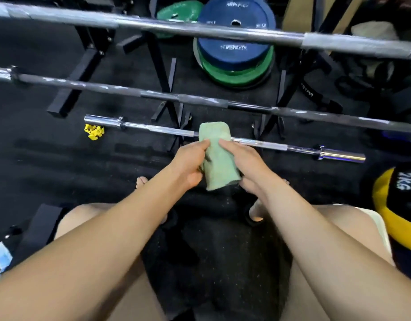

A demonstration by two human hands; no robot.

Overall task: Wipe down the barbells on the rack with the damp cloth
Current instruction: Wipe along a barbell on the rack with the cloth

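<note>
Item: folded pale green terry cloth (217, 156). Long axis runs away from the person, far end over the lowest bar, near end toward the knees. Whether it touches that bar cannot be told.

Item: short chrome barbell (153, 129), lowest of three. Long axis runs left to right, right end nearer the person; the cloth crosses it at about mid-shaft, nearly square to it.

Item: dark grey steel barbell (121, 90), middle level, same left-to-right lie, beyond the chrome one.

Item: silver barbell with knurled grip bands (153, 25), topmost, closest to the camera, blurred.

Surface and room: black speckled rubber gym floor (234, 262); black steel rack uprights and feet (67, 89) behind the bars; stack of round blue and green weight plates (234, 59) beyond the bars; small yellow plastic clips (94, 132) on the floor just beside the chrome bar's left end; yellow and black ball marked in kilograms (397, 205) at right.

Hands: left hand (189, 162) holds the cloth's left edge, fingers curled under, thumb lying along the top. Right hand (242, 158) holds the right edge, forefinger extended along the cloth, remaining fingers wrapped below. The cloth lies between the two hands, its far end jutting past the fingertips, its near end by the heels of the palms.
</note>
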